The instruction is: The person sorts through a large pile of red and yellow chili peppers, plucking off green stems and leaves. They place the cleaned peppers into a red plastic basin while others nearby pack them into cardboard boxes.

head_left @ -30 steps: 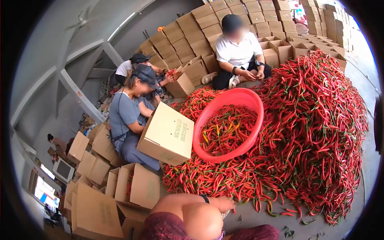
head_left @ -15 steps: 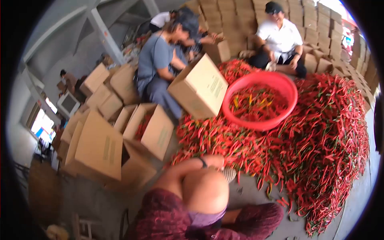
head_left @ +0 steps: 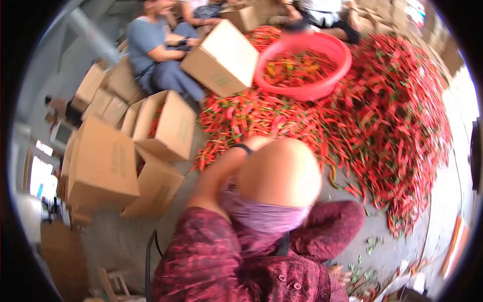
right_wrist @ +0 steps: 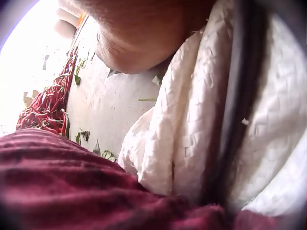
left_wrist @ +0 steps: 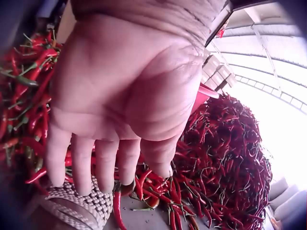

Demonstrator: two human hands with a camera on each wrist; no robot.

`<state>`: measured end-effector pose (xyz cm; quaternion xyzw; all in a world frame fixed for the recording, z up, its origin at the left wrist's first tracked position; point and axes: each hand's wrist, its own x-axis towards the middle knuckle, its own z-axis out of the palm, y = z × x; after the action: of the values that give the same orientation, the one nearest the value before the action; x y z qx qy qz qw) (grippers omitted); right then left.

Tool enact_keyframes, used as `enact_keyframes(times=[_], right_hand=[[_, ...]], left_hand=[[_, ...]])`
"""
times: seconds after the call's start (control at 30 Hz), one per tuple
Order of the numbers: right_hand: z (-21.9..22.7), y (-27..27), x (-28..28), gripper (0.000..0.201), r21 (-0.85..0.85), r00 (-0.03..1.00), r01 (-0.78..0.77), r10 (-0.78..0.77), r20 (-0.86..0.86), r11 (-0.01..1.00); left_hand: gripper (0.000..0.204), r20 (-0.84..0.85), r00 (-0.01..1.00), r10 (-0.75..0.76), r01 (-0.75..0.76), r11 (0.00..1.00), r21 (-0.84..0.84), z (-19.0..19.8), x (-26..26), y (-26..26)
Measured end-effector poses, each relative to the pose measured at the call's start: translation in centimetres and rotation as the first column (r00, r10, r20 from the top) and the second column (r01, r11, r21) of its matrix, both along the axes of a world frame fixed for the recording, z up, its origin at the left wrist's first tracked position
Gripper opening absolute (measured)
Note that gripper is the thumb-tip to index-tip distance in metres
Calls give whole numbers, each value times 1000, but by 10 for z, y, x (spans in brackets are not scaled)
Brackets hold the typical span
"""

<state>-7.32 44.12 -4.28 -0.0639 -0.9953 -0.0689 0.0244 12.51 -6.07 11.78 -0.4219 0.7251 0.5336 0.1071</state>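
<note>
My left hand (left_wrist: 124, 91) hangs with straight, relaxed fingers above a woven sandal (left_wrist: 93, 201), holding nothing. In the head view its forearm reaches past my raised bare knee (head_left: 279, 171), which hides most of the hand. Red chillies (left_wrist: 158, 187) lie just beyond its fingertips. At my right side, low near the floor, part of my right hand (head_left: 340, 274) shows by the bottom edge. In the right wrist view, only some skin of that hand (right_wrist: 139, 48) appears, right beside a white woven sack (right_wrist: 192, 110) with a dark strap; I cannot tell what its fingers do.
A large chilli heap (head_left: 387, 110) rises at the right, with a red basin (head_left: 347, 65) of chillies left of it. A person (head_left: 156, 50) sits behind a tilted carton (head_left: 221, 60). Open cartons (head_left: 103, 161) crowd the left. Leaf scraps (head_left: 367, 272) litter the floor.
The head view has swung downward, so the basin, carton and seated people sit higher in it. My lap and part of my right hand have come into sight; the left hand remains by the foot.
</note>
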Motion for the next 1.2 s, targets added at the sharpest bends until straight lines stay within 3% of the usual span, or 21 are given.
enact_keyframes(times=[0.1,0.2,0.27,0.3,0.33,0.37,0.43,0.5,0.53,0.63,0.67,0.8,0.93,1.1,1.2], right_hand=[[10,30,14,61,40,989,145,-146,3,989],[4,48,0,62,29,989,145,-144,-27,989],[-31,85,-43,62,-149,996,37,-48,-69,988],[-20,95,-44,62,-221,996,-9,-11,-90,975],[-15,94,-52,63,-266,986,170,-161,52,949],[-12,81,-64,62,-246,954,300,-287,89,922],[9,47,-75,61,-175,884,466,-448,130,867],[-1,37,-76,62,-75,857,515,-510,69,854],[-5,32,-76,57,55,843,535,-537,32,843],[-10,29,-76,57,121,851,524,-524,-36,843],[-10,27,-77,57,132,851,524,-524,-39,841],[-14,18,-86,58,119,887,458,-461,1,881],[-11,24,-83,58,115,885,461,-465,12,880],[-14,34,-76,59,156,877,478,-478,-41,864],[-15,35,-75,59,132,868,497,-494,-58,858]], left_hand=[[19,-37,999,1,-3,998,-66,-12,8,5],[23,-105,994,-3,-12,990,-139,-33,11,7],[27,-114,993,-30,7,979,-203,-47,5,6],[29,-100,994,-46,22,972,-233,-41,0,10],[31,-30,997,-70,59,959,-278,-34,-8,13],[34,42,995,-93,101,943,-317,-15,-20,21],[29,64,962,-264,255,795,-551,-11,-31,24],[22,46,898,-437,290,510,-810,-2,-45,31],[18,115,874,-472,360,469,-806,2,-51,29],[30,411,778,-475,614,435,-659,-5,-72,26],[32,382,777,-500,581,338,-740,-6,-78,23],[22,137,888,-438,401,594,-698,-21,-90,9],[26,82,974,-210,224,865,-449,-12,-108,11],[20,-9,991,-132,127,970,-206,8,-111,34],[26,-26,970,-240,234,963,-136,17,-106,40]])
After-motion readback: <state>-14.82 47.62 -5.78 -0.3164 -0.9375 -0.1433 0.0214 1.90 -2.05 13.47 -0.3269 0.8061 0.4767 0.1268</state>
